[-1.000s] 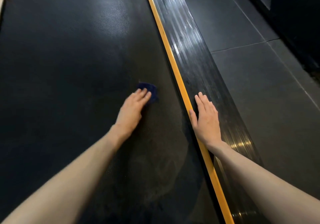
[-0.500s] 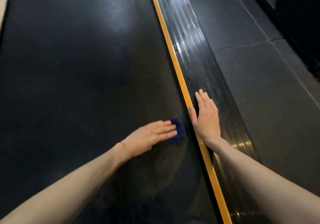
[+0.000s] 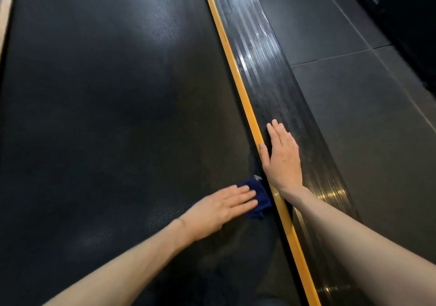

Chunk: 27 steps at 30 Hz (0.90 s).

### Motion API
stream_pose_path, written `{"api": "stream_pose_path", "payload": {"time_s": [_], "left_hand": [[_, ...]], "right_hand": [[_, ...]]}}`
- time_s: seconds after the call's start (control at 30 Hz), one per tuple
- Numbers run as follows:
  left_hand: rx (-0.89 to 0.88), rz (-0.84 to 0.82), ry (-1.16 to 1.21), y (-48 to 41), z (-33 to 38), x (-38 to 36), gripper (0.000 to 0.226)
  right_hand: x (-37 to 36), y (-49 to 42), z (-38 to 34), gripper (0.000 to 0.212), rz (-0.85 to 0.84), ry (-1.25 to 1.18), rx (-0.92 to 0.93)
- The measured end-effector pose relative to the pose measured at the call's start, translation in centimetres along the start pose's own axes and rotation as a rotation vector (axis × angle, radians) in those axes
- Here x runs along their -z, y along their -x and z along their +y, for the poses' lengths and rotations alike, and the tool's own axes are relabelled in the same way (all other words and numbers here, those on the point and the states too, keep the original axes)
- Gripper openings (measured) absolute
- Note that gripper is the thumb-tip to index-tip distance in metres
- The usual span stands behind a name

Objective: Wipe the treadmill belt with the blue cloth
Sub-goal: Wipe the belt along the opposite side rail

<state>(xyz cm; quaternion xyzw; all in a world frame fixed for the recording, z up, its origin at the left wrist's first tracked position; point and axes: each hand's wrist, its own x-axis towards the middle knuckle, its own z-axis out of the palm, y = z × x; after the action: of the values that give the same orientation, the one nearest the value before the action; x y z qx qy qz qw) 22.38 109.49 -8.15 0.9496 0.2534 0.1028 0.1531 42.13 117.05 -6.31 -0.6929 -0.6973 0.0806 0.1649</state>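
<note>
The black treadmill belt point(image 3: 106, 116) fills the left and middle of the view. A small dark blue cloth point(image 3: 258, 194) lies on the belt at its right edge, against the yellow stripe. My left hand point(image 3: 221, 206) presses flat on the cloth with straight fingers, covering most of it. My right hand point(image 3: 282, 157) rests flat on the ribbed black side rail point(image 3: 271, 74), its thumb on the yellow stripe, just beyond the cloth.
A yellow stripe point(image 3: 238, 79) runs between belt and side rail. Grey floor tiles point(image 3: 365, 107) lie to the right of the rail. A dark wall or object point(image 3: 410, 17) stands at the far right. A pale strip point(image 3: 7, 10) edges the belt at far left.
My left hand slid the cloth from mid-belt rightward and toward me, up to the yellow stripe. My right hand stayed on the side rail.
</note>
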Motion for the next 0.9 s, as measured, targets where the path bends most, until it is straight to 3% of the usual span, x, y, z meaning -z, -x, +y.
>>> {"api": "stream_pose_path", "payload": {"time_s": [0.07,0.17,0.3,0.37,0.43,0.53,0.57,0.63,0.73,0.8,0.9], "left_hand": [[0.112,0.081,0.014,-0.3,-2.8,-0.1,0.066],[0.462,0.208,0.032,-0.2,-6.6,1.2,0.075],[0.857,0.425,0.176,-2.9,-4.6,2.1,0.078],[0.796,0.417,0.216,-3.7,-0.4,0.3,0.08],[0.553,0.244,0.188,-3.7,3.6,-1.4,0.086],[0.349,0.101,0.109,-3.0,3.4,-1.6,0.073],[0.34,0.164,0.055,-2.9,2.4,-1.3,0.07],[0.45,0.234,-0.01,-1.8,-0.6,-0.5,0.069],[0.831,0.317,0.073,2.0,-6.0,1.8,0.091],[1.04,0.394,0.1,3.6,-7.8,3.1,0.095],[1.057,0.444,0.082,1.9,-5.4,1.9,0.085]], "right_hand": [[0.1,0.0,0.1,0.051,-0.015,-0.004,-0.005],[0.0,-0.2,0.1,0.053,-0.038,-0.017,-0.034],[0.0,-0.3,0.0,0.053,-0.042,0.003,-0.04],[0.0,-0.2,-0.1,0.052,-0.044,0.005,-0.038],[0.1,-0.1,-0.2,0.051,-0.026,0.012,-0.029],[0.1,0.1,-0.1,0.05,-0.006,0.008,-0.017],[0.1,0.0,-0.1,0.05,-0.012,0.003,-0.012],[0.1,-0.1,0.0,0.051,-0.029,-0.011,-0.019],[0.0,-0.2,0.1,0.051,-0.036,-0.019,-0.029],[0.0,-0.2,-0.1,0.051,-0.033,-0.018,-0.032],[0.0,-0.3,-0.5,0.051,-0.034,0.003,-0.061]]}}
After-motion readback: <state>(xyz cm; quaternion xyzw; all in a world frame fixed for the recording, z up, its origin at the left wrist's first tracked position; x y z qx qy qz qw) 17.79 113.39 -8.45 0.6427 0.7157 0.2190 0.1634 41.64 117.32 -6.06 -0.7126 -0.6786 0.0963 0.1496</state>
